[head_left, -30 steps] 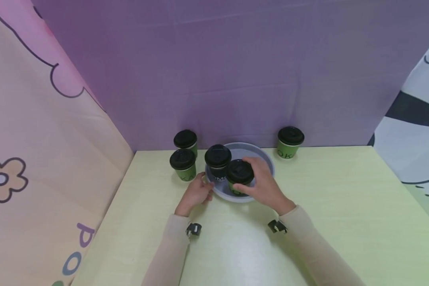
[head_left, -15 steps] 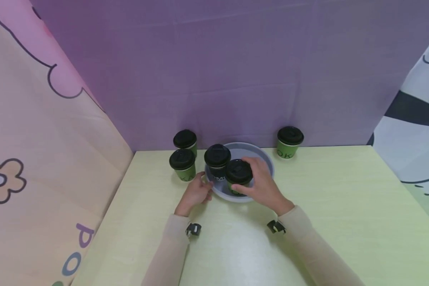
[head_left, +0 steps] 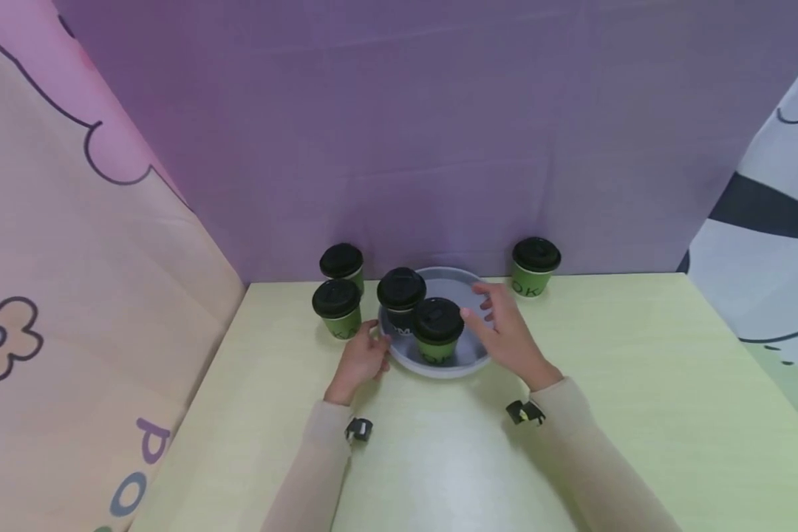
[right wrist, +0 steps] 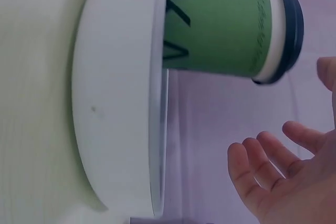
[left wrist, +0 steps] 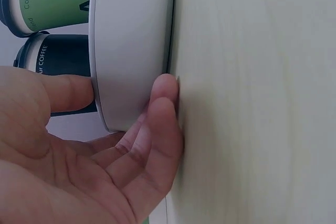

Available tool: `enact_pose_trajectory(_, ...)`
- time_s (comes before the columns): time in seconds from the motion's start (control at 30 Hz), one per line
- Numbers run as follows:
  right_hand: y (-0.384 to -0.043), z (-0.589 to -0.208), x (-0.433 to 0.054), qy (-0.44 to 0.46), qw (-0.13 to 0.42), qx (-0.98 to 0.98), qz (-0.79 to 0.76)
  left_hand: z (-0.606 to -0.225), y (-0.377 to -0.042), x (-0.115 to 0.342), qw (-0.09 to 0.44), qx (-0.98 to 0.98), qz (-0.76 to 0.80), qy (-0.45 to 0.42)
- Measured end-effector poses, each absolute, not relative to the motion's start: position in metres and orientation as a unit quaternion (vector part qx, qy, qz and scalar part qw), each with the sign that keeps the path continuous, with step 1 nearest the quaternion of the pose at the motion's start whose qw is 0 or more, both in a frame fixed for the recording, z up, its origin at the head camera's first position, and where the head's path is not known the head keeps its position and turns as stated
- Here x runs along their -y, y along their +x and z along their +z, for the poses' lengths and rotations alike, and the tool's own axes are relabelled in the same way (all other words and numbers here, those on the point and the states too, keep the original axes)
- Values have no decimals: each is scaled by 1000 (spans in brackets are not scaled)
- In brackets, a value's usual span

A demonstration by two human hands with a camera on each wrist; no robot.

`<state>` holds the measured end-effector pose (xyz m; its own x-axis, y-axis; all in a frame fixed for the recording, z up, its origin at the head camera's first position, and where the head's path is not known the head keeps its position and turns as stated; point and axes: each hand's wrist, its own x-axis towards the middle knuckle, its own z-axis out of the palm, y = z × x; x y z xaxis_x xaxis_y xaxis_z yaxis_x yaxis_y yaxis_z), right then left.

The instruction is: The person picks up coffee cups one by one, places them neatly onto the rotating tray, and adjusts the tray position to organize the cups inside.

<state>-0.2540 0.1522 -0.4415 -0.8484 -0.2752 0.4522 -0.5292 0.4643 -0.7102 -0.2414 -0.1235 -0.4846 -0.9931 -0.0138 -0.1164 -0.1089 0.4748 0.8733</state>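
The tray bears the green cup and dark cup upright, its left rim pinched by the left hand I guide remotely, while the right hand, fingers relaxed and empty by the tray's right side, should, I judge, clear both cups without nudging.

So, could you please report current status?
Left hand grips round grey tray. Right hand empty. Green black-lidded cup upright on tray. Dark black-lidded cup beside it.

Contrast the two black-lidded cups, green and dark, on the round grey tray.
The green tapered cup bears dark lettering; the dark tapered cup bears pale lettering. The green tapered cup stands in front; the dark tapered cup stands behind, to its left. Both are upright, black-lidded.
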Motion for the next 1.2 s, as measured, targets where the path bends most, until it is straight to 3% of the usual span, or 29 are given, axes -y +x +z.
enact_pose_trajectory(0.3,-264,-440,-175,186,153,847,475,-484,-240,125,41,-865,499,-33)
enact_pose_trajectory(0.77,-272,-430,-215,88,160,848,498,-472,-234,126,141,-846,514,-19)
enact_pose_trajectory(1.2,-296,-428,-231,61,217,874,430,-472,-233,124,152,-835,528,-15)
